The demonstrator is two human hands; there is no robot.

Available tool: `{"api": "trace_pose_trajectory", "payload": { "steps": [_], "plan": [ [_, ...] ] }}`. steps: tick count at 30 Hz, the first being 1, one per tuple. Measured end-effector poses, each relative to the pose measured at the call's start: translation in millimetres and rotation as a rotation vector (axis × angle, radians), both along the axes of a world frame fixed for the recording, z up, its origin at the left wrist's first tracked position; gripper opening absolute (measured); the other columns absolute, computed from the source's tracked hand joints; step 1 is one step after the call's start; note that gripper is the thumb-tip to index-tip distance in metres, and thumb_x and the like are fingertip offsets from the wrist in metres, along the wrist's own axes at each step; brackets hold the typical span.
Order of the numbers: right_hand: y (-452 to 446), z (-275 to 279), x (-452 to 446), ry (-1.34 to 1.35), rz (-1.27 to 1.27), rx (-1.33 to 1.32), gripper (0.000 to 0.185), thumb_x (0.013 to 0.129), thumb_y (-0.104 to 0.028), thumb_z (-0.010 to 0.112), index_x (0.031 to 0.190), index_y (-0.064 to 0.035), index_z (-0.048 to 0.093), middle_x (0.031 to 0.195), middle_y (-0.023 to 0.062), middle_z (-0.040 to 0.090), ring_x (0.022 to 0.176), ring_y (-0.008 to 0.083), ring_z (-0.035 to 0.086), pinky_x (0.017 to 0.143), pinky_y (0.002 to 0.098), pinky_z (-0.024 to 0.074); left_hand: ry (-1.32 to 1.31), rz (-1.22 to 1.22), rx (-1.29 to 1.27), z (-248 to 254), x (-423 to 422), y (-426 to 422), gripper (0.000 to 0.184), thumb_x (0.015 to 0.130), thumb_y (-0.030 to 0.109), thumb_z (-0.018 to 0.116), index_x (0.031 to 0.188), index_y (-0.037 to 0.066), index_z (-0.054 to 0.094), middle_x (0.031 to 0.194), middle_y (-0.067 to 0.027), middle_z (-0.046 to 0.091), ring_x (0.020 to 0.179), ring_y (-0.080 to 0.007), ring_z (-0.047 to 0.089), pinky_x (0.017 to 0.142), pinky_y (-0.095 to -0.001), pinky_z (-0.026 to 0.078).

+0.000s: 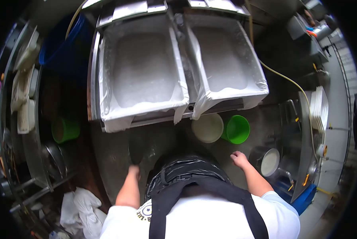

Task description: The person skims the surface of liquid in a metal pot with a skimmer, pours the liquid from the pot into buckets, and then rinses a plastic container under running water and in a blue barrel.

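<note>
As the paddle [135,149] looks light, stiff, its six-o'clock end's gripped by the left hand [134,171]; right hand [238,159] loosely curled, seemingly empty.

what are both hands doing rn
left hand: can't tell, maybe holding the dark oval shape
right hand: loosely curled, nothing visible in it, can't tell if closed

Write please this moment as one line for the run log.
left hand: contents unclear | right hand: near green bucket | cloth-lined trays: two, side by side

Dim room, bright shirt, fisheye edges curved and black.
</note>
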State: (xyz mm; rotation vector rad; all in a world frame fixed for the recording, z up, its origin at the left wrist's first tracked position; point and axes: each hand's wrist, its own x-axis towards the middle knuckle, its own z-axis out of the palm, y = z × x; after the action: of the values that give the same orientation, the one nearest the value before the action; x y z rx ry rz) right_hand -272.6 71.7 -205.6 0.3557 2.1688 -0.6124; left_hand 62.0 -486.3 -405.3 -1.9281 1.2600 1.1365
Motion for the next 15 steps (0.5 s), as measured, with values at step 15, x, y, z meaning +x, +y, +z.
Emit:
{"api": "trace_pose_trajectory", "payload": {
  "steps": [15],
  "plan": [
    [-90, 81, 285, 0.824, -0.182, -0.085, 0.019, 0.098, -0.022, 0.059, 0.100, -0.0075, 0.071, 0.095, 0.0175, 0.073, 0.093, 0.0382, 0.071, 0.083, 0.0462, 0.0571, -0.306, -1.391, -0.094, 114, 96, -154, 0.032, 0.083, 0.027, 0.074, 0.094, -0.003, 0.077, 0.106, -0.0239, 0.075, 0.107, -0.0356, 0.073, 0.088, -0.0436, 0.058]
  ]
}}
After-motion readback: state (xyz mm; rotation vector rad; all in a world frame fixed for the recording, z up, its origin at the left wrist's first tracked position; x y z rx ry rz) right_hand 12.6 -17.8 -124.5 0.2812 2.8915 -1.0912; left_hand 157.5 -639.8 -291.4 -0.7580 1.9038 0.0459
